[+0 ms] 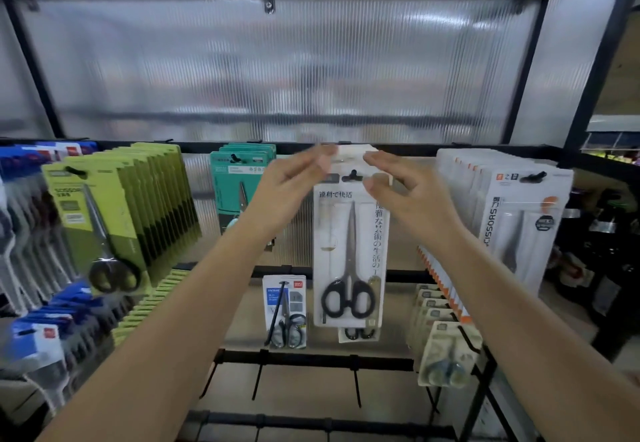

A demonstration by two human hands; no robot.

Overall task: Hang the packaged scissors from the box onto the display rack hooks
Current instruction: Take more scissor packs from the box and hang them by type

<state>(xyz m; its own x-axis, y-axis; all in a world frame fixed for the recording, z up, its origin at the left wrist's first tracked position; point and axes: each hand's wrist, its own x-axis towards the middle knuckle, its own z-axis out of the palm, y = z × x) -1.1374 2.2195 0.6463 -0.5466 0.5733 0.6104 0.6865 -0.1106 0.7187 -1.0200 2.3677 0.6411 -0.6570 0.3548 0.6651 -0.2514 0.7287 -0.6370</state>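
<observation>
Spanning the whole view, the display rack [311, 146] carries rows of carded scissors on its hooks. A green-carded row [114, 213] hangs far left, a white row [519, 219] right. Between them the white scissors pack [349, 254] hangs on a hook [352, 175]. The left hand [294, 181] and right hand [401, 188] flank its top, fingers loosely spread, gripping nothing.

Retail shop, stationery section: black metal display rack [311, 360] with peg hooks, rows of carded scissors packs in green [114, 206], teal [239, 178] and white [516, 213], ribbed translucent back panel [277, 67], further stocked shelving at right
</observation>
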